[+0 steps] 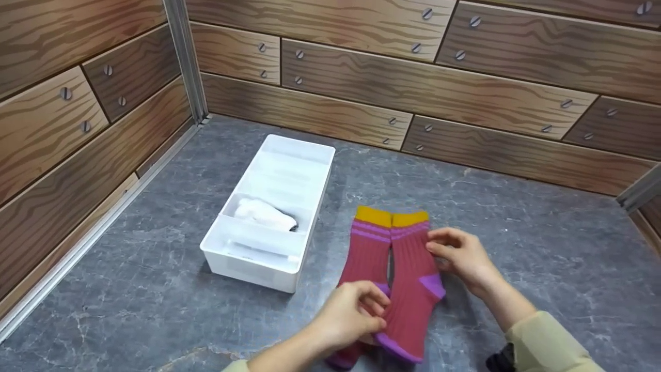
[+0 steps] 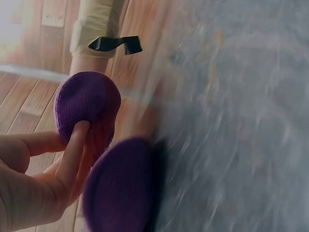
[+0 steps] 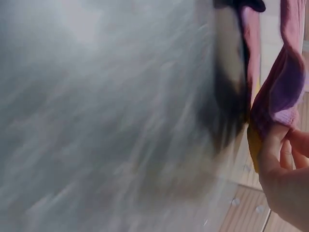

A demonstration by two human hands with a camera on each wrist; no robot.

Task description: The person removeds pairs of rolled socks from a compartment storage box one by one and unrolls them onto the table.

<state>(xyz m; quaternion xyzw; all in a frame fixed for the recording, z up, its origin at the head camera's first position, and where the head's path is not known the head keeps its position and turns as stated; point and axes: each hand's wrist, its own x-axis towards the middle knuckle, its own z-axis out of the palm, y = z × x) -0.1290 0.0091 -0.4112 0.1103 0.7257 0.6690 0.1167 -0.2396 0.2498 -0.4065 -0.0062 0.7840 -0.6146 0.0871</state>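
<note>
Two maroon socks with mustard cuffs and purple heels and toes are side by side in front of me. My left hand [image 1: 346,315] pinches the right-hand sock [image 1: 408,310] near its toe. In the left wrist view thumb and fingers hold that purple toe [image 2: 82,96] off the tabletop. My right hand [image 1: 467,263] pinches the same sock's outer edge between cuff and heel; the right wrist view shows this grip beside the purple heel [image 3: 288,87]. The left-hand sock [image 1: 365,263] lies beneath and beside it, partly covered by my left hand.
A white divided box [image 1: 253,268] stands left of the socks. One of its compartments contains a white bundled cloth item [image 1: 263,214]. Wood-patterned walls [image 1: 351,67] border the grey marbled tabletop [image 1: 155,248] at the back and left.
</note>
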